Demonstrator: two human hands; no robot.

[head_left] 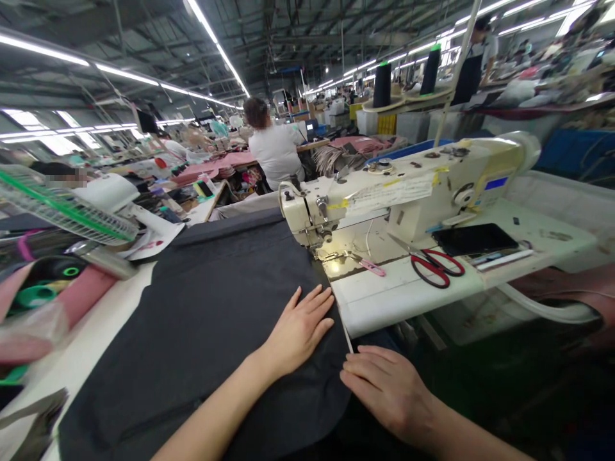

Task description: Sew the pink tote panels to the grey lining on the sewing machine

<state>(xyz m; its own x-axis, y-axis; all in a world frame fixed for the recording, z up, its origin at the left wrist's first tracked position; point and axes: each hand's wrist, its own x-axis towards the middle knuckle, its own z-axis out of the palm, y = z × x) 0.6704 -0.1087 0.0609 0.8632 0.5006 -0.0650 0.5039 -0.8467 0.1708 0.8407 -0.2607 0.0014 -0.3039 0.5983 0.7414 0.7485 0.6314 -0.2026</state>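
Observation:
A large piece of dark grey fabric [206, 320] is spread over the white table in front of me. My left hand [300, 326] lies flat on it with fingers stretched out, close to the fabric's right edge. My right hand [387, 387] rests at the near edge of the fabric, just off the corner of the table, palm down with fingers together and slightly curled; nothing shows in it. A cream sewing machine [394, 192] stands just beyond my hands, its needle end near the fabric's far right edge.
Red-handled scissors [435, 266], a black phone [473, 239] and a pink tool [372, 266] lie on the machine table. A green-trimmed fan [57, 205] and pink cloth [81, 294] sit at the left. A person in white [276, 150] sits ahead, back turned.

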